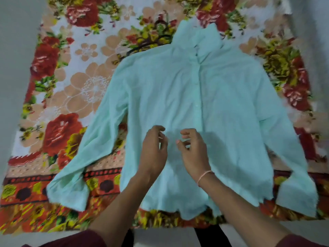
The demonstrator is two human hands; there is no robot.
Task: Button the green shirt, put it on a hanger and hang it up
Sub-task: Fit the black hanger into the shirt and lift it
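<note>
Buttoning step: both hands, left (154,148) and right (193,152), hover with fingers loosely open and empty over the shirt (178,97); next, pinch the placket at a lower button

Both forearms reach forward from dark maroon sleeves, side by side and angling slightly toward each other. The left hand (154,148) is palm-inward, its fingers (159,129) loosely curled and holding nothing. The right hand (194,150) faces it just beside, fingers (187,133) bent and parted, thumb spread, also gripping nothing. A thin pinkish thread band (204,175) circles the right wrist.
</note>
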